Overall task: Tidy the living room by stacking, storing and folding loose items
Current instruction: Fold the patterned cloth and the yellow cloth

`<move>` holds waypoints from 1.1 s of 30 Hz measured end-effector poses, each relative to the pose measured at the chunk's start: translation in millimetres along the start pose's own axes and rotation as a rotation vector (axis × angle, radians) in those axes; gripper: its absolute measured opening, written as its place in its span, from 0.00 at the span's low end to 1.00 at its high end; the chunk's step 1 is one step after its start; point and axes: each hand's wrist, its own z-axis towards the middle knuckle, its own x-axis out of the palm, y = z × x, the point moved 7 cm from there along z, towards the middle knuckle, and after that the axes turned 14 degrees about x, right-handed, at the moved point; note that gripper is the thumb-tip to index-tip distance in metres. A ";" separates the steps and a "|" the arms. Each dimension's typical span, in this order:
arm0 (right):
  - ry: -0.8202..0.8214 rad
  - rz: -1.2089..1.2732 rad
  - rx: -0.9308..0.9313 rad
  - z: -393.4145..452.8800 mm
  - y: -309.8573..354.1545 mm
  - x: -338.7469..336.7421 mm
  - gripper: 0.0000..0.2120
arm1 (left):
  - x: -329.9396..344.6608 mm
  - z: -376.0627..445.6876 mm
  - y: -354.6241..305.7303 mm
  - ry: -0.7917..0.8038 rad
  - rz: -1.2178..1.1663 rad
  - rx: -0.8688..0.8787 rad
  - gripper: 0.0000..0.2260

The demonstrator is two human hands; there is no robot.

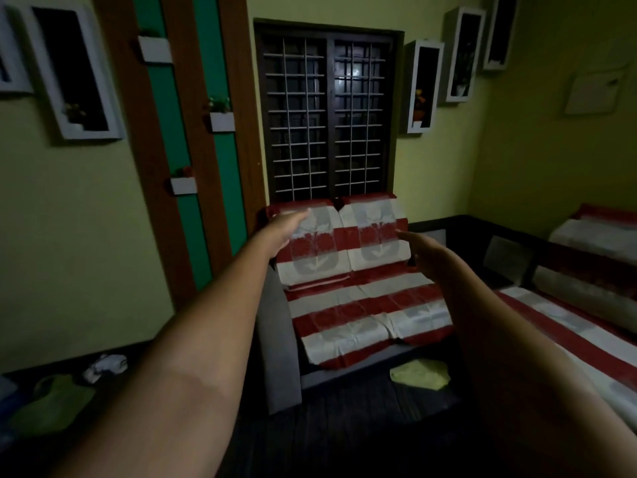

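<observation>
A red-and-white striped cover (pixel 365 305) lies over the seat and backrest of a grey sofa (pixel 275 339) under the window. Both my arms stretch out toward the backrest. My left hand (pixel 282 232) hovers at the backrest's left edge with fingers straight, holding nothing. My right hand (pixel 424 250) hovers at the backrest's right edge, fingers loosely extended and empty. Whether either hand touches the cover is unclear in the dim light. A yellow cloth (pixel 418 374) lies on the floor under the sofa's front edge.
A green cloth (pixel 51 405) and a crumpled white cloth (pixel 105 365) lie on the dark floor at the left. A second striped-covered sofa (pixel 586 322) stands at the right. The barred window (pixel 327 112) and wall shelves with plants (pixel 220 115) are behind.
</observation>
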 end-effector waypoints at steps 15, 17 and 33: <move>-0.358 0.168 0.077 229.4 99.5 -100.0 0.30 | 125.1 398.0 70.9 0.285 -0.048 0.135 0.23; -0.407 0.201 0.125 252.2 98.5 -114.1 0.35 | 148.2 437.8 71.6 0.342 -0.059 0.170 0.22; -0.827 0.305 0.122 367.2 68.1 -308.9 0.30 | 388.9 638.8 74.6 0.839 -0.179 0.209 0.27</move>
